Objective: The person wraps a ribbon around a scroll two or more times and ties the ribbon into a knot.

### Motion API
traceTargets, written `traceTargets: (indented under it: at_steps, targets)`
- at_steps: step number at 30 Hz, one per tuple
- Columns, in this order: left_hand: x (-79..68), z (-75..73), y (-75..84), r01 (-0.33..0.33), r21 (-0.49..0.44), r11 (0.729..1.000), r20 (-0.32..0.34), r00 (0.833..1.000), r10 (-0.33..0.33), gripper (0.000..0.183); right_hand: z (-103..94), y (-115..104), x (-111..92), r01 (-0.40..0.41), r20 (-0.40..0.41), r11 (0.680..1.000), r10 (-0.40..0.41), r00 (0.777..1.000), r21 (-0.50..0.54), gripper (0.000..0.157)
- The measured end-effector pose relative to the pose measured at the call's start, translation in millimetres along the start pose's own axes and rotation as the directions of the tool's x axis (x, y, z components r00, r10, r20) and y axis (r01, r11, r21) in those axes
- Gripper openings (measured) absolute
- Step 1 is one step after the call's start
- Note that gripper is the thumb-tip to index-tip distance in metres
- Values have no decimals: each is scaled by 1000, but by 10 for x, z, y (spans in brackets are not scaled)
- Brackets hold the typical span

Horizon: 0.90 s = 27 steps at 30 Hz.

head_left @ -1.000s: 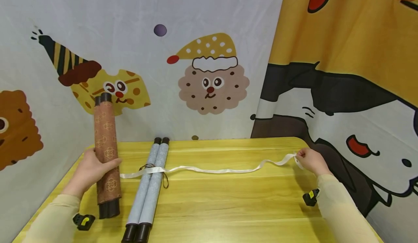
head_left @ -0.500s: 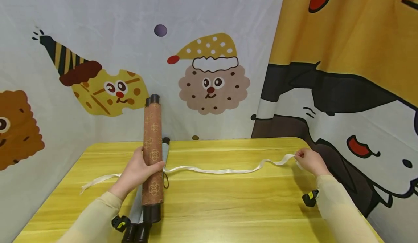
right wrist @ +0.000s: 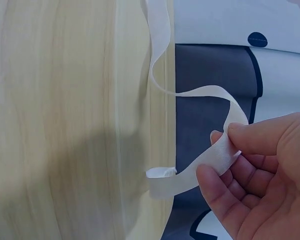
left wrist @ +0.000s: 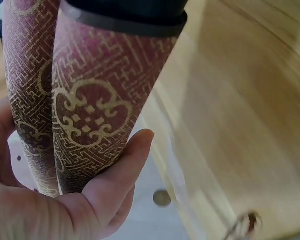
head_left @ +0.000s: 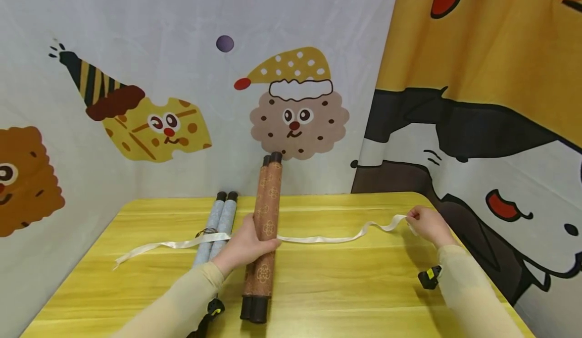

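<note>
My left hand (head_left: 245, 247) grips a brown double-rolled scroll (head_left: 269, 216) with gold patterns and dark end caps. In the left wrist view, the thumb lies along one roll of the scroll (left wrist: 92, 112). It is held tilted above the table, in front of the white ribbon (head_left: 313, 239). At the right, my right hand (head_left: 429, 225) pinches the ribbon near one end; its short tail (right wrist: 172, 187) curls loose in the right wrist view. Left of the brown scroll, a pale blue double-rolled scroll (head_left: 227, 214) lies under the ribbon, its lower part hidden by my left arm.
The yellow wooden table (head_left: 345, 287) ends at a patterned cloth backdrop (head_left: 295, 19). A thin dark cord (head_left: 206, 231) is around the blue scroll. The ribbon's other end (head_left: 119, 262) lies on the table at the left.
My left hand has carried the brown scroll rightward, from left of the blue scroll across it to its right side. The ribbon's left end is uncovered. My right hand has stayed nearly still.
</note>
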<state>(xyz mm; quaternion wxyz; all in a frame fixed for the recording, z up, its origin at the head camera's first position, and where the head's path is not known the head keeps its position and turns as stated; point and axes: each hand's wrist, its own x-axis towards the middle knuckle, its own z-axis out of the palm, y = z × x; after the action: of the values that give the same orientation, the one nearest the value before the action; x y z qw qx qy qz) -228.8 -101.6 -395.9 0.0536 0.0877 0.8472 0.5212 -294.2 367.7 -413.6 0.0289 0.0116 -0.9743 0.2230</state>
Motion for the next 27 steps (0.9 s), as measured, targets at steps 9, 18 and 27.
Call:
traceTargets:
  at_steps: [9, 18, 27]
  targets:
    - [132, 312, -3, 69, 13, 998, 49, 996, -69, 76, 41, -74, 22, 26, -1, 999, -26, 1000, 25, 18]
    - [159, 389, -82, 97, 106, 990, 54, 993, -103, 76, 57, -150, 24, 37, 1, 999, -37, 999, 6, 18]
    - [226, 414, -75, 121, 209, 970, 50, 990, -135, 82, 67, -323, 28, 51, 14, 999, -51, 999, 17, 17]
